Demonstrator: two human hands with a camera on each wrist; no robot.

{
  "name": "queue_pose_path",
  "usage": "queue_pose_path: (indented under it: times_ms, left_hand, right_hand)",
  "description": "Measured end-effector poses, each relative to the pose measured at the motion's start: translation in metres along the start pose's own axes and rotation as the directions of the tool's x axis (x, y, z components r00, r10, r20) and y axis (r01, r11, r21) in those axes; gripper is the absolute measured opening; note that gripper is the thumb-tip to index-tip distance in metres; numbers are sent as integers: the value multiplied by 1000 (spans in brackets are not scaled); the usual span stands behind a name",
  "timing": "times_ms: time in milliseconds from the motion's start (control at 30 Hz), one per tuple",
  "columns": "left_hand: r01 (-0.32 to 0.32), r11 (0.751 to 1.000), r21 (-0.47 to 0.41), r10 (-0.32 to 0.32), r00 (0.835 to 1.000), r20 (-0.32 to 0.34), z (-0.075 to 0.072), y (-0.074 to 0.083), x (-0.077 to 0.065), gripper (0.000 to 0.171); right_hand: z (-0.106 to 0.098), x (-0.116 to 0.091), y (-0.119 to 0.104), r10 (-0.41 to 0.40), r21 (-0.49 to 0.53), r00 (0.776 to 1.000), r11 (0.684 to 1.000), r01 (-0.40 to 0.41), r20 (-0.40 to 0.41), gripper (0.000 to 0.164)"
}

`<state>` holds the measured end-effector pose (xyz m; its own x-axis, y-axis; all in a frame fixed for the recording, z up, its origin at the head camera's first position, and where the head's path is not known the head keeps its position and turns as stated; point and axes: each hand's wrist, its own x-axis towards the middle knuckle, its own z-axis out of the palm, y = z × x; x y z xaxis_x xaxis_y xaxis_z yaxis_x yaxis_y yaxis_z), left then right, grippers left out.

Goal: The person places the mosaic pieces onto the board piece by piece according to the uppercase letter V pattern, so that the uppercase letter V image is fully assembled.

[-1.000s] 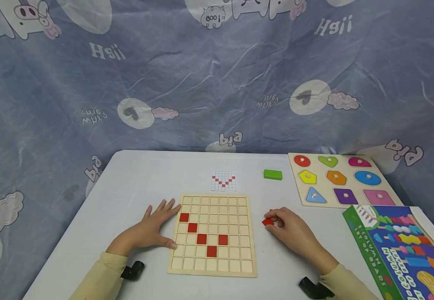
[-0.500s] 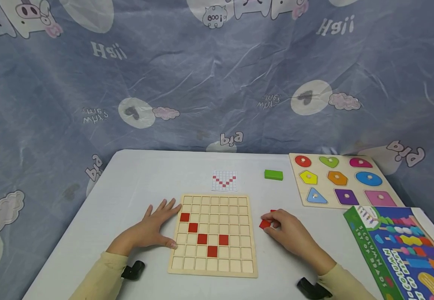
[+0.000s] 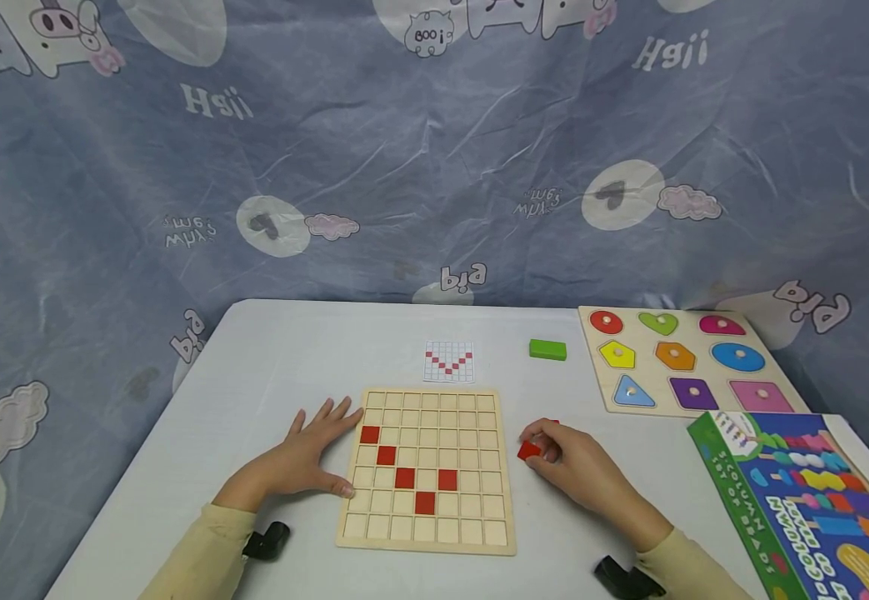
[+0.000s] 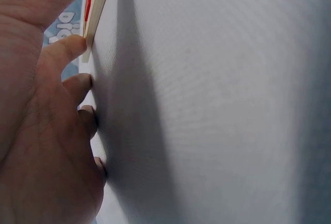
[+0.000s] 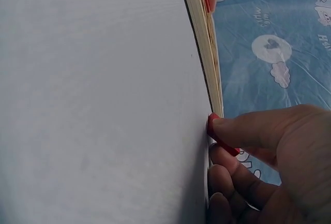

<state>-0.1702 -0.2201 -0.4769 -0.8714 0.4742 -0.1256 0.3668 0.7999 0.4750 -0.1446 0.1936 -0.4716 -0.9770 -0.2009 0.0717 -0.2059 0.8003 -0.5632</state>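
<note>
A wooden grid board [image 3: 464, 533] lies on the white table with several red square tiles [image 3: 424, 503] set in its cells. My left hand [image 3: 299, 458] rests at the board's left edge, fingers spread, with thumb and index fingertip touching the frame; the left wrist view shows the palm [image 4: 46, 125] beside the edge. Right of the board, my right hand [image 3: 580, 467] pinches a red tile [image 3: 528, 450] between thumb and fingers. The right wrist view shows this tile [image 5: 221, 136] tilted under the thumb, low over the table. Behind the fingers, another bit of red [image 3: 555, 422] is mostly hidden.
A small card with a red V pattern [image 3: 448, 362] lies behind the board. A green block [image 3: 547, 350] sits to its right. At the right stand a shape puzzle board [image 3: 651, 340] and a colourful box [image 3: 801, 500] overlapping its front in view.
My right hand has moved slightly left toward the board with the red tile, and the red behind its fingers shows a little more. My left hand has stayed in place.
</note>
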Motion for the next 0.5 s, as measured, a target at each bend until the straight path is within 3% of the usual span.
queue_pose_path:
  times_ms: [500]
  left_hand:
    - [-5, 1000, 2, 5, 1000, -2, 1, -2, 1, 117]
  right_hand:
    - [-1, 0, 1, -58, 89, 998, 994, 58, -5, 23]
